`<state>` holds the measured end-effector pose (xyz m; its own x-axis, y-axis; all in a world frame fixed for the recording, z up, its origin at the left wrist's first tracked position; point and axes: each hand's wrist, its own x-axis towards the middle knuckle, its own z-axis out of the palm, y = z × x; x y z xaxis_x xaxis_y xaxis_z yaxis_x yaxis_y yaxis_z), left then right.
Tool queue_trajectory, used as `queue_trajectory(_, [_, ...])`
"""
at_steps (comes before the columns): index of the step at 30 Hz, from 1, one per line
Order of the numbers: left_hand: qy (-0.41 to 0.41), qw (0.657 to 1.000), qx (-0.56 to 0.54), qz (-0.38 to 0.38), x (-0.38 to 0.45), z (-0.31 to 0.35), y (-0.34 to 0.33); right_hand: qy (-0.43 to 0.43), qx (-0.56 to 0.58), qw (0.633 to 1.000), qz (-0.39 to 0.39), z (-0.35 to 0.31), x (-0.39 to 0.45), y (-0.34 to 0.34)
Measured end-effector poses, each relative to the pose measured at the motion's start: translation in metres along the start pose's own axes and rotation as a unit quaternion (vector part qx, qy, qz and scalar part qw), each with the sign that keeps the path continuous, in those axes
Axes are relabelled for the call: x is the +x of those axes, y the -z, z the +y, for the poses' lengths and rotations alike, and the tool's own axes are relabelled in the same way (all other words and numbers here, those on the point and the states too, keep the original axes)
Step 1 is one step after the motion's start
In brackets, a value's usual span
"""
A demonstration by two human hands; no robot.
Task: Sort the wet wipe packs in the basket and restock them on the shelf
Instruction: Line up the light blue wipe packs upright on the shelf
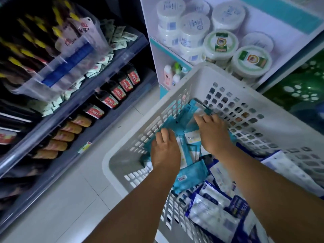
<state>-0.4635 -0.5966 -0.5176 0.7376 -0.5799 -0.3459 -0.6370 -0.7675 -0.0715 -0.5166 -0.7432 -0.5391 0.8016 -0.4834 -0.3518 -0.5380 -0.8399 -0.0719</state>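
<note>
Lower right of frame: blue-and-white packs [212, 213] are seen piled in the near end of the basket [198, 74], overlapping one another; print blurred, not readable.

Centre of frame: both forearms are extended into the basket from the bottom edge. The left hand [165, 151] is laid knuckles-up on the teal packs [191, 174], with its fingers [164, 135] curled down over the edge of one pack; the grip underneath is hidden, so a firm clamp cannot be confirmed. The right hand [213, 130] is placed further in, just beside the left, fingers bent down onto a teal pack near the far wall of the basket; fingertips are pressed against the pack, thumb hidden, so whether it is pinched cannot be told. A barcode label is visible on the nearest teal pack, below the left wrist.

The basket is white, perforated, tilted across the right half of the frame, standing on a pale tiled floor [73, 195].

Upper right: white round tubs [192, 25] are stacked on a white shelf [289, 37], two with green labels.

Left of frame: a dark shelf [73, 109] is stocked with red-labelled bottles [121, 88] and orange packets [64, 135]; sachets and a clear bin are noted above, blurred.
</note>
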Motion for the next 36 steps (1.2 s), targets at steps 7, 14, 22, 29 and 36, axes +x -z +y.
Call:
queue_trajectory(7, [0.012, 0.996, -0.034, -0.076, -0.008, 0.004, 0.013, -0.004, 0.088, 0.991, 0.097, -0.008, -0.022, -0.012])
queue_trajectory(14, [0.051, 0.980, -0.169, -0.090, -0.005, -0.002, 0.017, 0.056, 0.267, 0.962, -0.014, -0.054, 0.000, -0.013])
queue_trajectory(22, [-0.081, 0.984, -0.033, -0.154, -0.009, -0.026, 0.016, 0.073, 0.416, 0.897, 0.128, -0.011, -0.037, -0.025])
queue_trajectory(29, [-0.142, 0.986, 0.016, -0.082, -0.009, -0.006, 0.037, 0.046, 0.427, 0.866, 0.254, 0.006, -0.071, -0.029])
queue_trajectory(36, [-0.173, 0.962, 0.085, -0.196, -0.005, -0.014, 0.020, 0.042, 0.301, 0.952, -0.027, 0.013, -0.074, -0.053])
